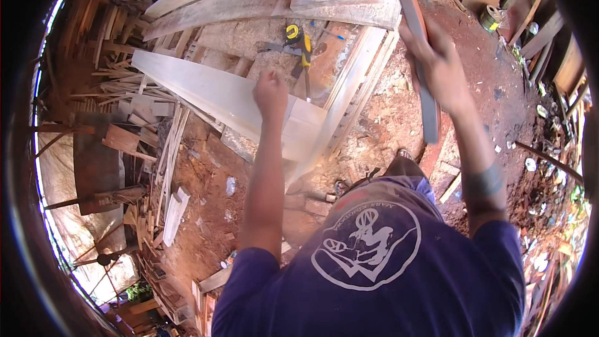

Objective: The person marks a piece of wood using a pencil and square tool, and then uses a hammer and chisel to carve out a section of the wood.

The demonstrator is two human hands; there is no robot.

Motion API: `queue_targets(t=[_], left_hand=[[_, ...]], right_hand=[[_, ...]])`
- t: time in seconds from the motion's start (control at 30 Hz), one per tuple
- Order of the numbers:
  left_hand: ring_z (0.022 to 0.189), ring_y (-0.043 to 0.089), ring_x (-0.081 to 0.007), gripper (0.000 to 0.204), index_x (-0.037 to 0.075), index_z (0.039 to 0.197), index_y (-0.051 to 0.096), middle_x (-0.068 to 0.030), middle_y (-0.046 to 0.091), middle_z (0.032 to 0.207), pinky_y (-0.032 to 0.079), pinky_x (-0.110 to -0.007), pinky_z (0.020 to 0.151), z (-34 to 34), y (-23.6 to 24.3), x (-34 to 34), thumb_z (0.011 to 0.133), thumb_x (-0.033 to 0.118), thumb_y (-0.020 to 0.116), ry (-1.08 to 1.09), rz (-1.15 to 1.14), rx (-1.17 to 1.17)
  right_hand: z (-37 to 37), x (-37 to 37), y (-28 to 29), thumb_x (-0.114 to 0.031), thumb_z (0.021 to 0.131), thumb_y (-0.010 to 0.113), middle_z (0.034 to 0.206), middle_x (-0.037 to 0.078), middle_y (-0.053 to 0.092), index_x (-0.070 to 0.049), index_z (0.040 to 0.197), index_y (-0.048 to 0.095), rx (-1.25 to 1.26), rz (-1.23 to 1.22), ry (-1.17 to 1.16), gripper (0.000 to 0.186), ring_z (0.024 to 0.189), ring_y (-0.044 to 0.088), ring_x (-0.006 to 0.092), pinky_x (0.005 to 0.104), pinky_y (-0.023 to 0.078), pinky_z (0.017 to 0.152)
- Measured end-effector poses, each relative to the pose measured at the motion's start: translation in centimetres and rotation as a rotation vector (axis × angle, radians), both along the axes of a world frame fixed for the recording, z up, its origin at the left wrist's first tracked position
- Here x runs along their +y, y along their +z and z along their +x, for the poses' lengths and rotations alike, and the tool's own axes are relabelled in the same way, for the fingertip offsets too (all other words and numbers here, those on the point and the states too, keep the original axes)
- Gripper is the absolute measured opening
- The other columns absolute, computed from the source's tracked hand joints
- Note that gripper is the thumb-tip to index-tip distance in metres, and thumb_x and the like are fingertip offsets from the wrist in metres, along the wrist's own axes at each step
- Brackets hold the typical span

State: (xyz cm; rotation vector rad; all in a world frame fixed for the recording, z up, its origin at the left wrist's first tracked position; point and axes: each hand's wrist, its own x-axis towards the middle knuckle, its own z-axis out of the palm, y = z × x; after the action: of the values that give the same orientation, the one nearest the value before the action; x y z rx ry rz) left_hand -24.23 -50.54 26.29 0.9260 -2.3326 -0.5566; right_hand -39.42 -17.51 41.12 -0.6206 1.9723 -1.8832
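Observation:
My right hand (437,62) grips a long, dark grey and reddish bar (429,128), slightly blurred and held upright in the picture at the right of the wooden stack. My left hand (271,90) is curled closed over a pale tapered board (206,93); what it holds, if anything, is hidden, and I cannot tell whether it touches the board. Just beyond it lie a yellow tape measure (292,34) and a tool with a yellow handle (306,50). Long weathered planks (237,12) lie across the far end of the work surface.
Scrap wood (134,112) is heaped on the left, beside a hanging pale sheet (59,200). Reddish dirt ground (206,181) surrounds my sandalled feet. Boards (536,37), a can (491,19) and scattered litter line the right side.

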Motion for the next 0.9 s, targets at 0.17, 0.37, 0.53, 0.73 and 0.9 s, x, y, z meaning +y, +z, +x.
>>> queue_targets(t=[0.17,0.37,0.53,0.73,0.9], left_hand=[[0.105,0.068,-0.0389,0.054,-0.004,0.113,0.067,-0.0247,0.072,0.103,0.054,-0.046,0.091,-9.7,-5.0,-1.0,0.081,0.038,0.078,-0.005,0.04,-0.554],[0.074,0.072,-0.0244,0.049,-0.004,0.112,0.064,-0.0166,0.071,0.103,0.06,-0.039,0.061,-6.5,-9.7,-10.7,0.083,0.031,0.081,0.058,0.741,-0.491],[0.045,0.052,-0.0113,0.028,0.005,0.085,0.056,0.0016,0.049,0.062,0.043,-0.025,0.04,-4.3,2.9,1.4,0.098,0.028,0.066,-0.1,0.998,0.395],[0.041,0.02,-0.0077,0.053,0.018,0.064,0.031,0.0065,0.023,0.049,0.016,-0.029,0.041,3.1,1.9,1.9,0.104,0.04,0.057,-0.14,1.078,0.62],[0.044,0.019,-0.0083,0.055,0.019,0.064,0.026,0.0055,0.022,0.051,0.018,-0.03,0.044,4.1,0.1,2.1,0.106,0.043,0.051,-0.156,1.063,0.76]], right_hand=[[2.8,8.2,-12.8,-0.033,0.102,0.059,0.065,-0.001,0.049,-0.005,0.098,0.054,-0.309,0.233,-0.125,0.029,0.041,0.046,0.0069,0.024,0.037,0.036],[5.6,16.2,-17.7,-0.031,0.1,0.055,0.067,0.0,0.05,-0.006,0.092,0.053,-0.412,0.385,-0.168,0.026,0.049,0.048,0.0071,0.0259,0.041,0.04],[5.2,18.0,-18.7,-0.033,0.101,0.06,0.064,-0.002,0.047,-0.007,0.093,0.053,-0.41,0.308,-0.355,0.029,0.047,0.046,0.0064,0.0258,0.037,0.038],[5.5,12.1,-16.4,-0.031,0.101,0.061,0.066,-0.001,0.049,-0.005,0.097,0.055,-0.376,0.261,-0.244,0.027,0.047,0.048,0.0078,0.0261,0.039,0.039],[6.9,8.4,-14.5,-0.027,0.1,0.06,0.067,0.0,0.05,-0.001,0.1,0.057,-0.354,0.234,-0.079,0.027,0.047,0.049,0.0084,0.0266,0.04,0.041]])
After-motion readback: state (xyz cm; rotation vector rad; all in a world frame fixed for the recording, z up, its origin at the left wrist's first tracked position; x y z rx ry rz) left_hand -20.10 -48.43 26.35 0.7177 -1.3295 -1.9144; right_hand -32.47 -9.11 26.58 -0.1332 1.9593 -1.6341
